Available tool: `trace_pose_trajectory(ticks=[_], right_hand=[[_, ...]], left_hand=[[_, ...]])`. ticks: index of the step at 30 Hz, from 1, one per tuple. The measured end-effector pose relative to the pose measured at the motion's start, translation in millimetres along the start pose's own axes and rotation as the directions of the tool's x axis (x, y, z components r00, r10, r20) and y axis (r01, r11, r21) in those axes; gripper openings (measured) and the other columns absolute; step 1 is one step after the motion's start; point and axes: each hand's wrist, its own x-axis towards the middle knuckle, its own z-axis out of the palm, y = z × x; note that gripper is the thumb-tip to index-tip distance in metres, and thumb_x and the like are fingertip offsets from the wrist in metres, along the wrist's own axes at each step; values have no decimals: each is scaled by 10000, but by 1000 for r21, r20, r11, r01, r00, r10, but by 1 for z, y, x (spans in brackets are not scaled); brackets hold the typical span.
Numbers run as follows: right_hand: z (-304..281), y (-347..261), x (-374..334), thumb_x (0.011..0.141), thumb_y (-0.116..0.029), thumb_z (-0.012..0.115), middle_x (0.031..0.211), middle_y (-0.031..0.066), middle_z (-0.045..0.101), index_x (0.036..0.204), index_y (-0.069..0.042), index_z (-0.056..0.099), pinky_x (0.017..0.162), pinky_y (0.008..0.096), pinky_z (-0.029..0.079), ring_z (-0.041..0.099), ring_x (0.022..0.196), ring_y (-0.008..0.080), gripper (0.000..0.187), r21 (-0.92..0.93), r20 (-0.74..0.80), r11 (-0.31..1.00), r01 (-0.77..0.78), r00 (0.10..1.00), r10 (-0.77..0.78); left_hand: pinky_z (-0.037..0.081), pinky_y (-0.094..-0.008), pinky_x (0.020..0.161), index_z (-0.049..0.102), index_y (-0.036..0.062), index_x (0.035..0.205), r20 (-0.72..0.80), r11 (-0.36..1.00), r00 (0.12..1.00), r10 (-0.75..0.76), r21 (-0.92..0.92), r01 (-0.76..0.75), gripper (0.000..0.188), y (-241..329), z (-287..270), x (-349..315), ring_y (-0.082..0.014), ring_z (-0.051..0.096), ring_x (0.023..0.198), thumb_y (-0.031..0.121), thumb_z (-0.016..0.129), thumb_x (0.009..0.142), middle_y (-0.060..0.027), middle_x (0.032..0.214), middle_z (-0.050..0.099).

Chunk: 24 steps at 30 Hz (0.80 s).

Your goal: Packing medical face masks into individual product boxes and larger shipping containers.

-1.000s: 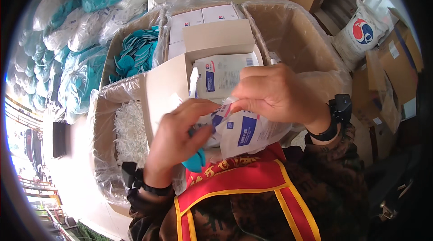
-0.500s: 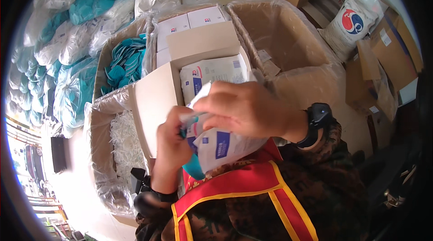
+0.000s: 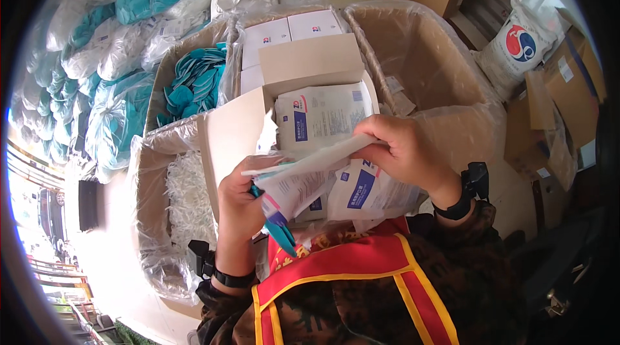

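Between my two hands a white pouch (image 3: 307,180) with pink and blue print stretches out over the open box. My left hand (image 3: 240,202) is closed on its left end, together with a folded teal face mask (image 3: 281,236) that hangs below the fingers. My right hand (image 3: 403,151) pinches the pouch's right edge between thumb and fingers. A torn-edged white scrap (image 3: 267,132) shows just above my left hand. Beneath my right hand lies another printed pouch (image 3: 361,191). More pouches (image 3: 316,116) fill the open white box (image 3: 236,142), whose flaps are folded out.
White boxes (image 3: 265,34) sit behind the open one. At left, one plastic-lined carton holds teal masks (image 3: 194,83), another white strips (image 3: 188,196). A large lined carton (image 3: 426,48) stands at right. Bagged teal goods (image 3: 123,109) are piled far left; a printed sack (image 3: 520,41) leans far right.
My right hand has moved right, away from my left, drawing the pouch out flat. The white scrap and the second pouch's front now show. The view has shifted slightly.
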Motion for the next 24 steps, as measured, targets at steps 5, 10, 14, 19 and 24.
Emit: trace_pose_trajectory(ticks=[5,10,14,19,24], right_hand=[[2,-8,2,784,5,752,841,114,665,1012,-45,652,666,290,510,669,744,239,254,-28,-9,987,155,988,-156],[-25,34,-14,881,-37,672,886,37,698,1033,-38,654,677,273,518,669,759,148,153,248,-121,946,-209,962,245],[-82,123,-42,937,-110,630,959,47,696,1102,-5,640,747,242,539,646,792,97,196,665,-384,723,-189,743,548],[-138,256,-55,953,-176,630,967,65,696,1083,-14,642,788,307,538,655,842,153,207,754,-435,621,-213,547,715],[-157,320,-41,959,-212,626,1005,103,693,1107,9,640,799,354,540,659,867,217,267,824,-429,534,-189,406,807]], left_hand=[[537,-314,822,675,-65,1070,-61,994,992,-111,-11,111,398,-3,3,-3,-175,676,890,9,761,689,-121,985,716],[517,-255,717,672,-41,1078,-246,977,946,-213,-26,213,257,10,-8,1,-125,638,792,7,678,826,-85,950,707],[540,-275,774,644,-44,1137,-453,914,857,-247,-401,51,263,0,-26,15,-164,670,872,26,673,885,-122,1028,701],[560,-303,804,603,-51,1191,-399,900,878,-263,-429,75,308,-12,-24,14,-196,680,923,43,660,903,-137,1089,686],[543,-301,830,618,-36,1151,-377,882,889,-260,-468,59,305,-3,-1,25,-178,671,941,14,709,864,-115,1065,696]])
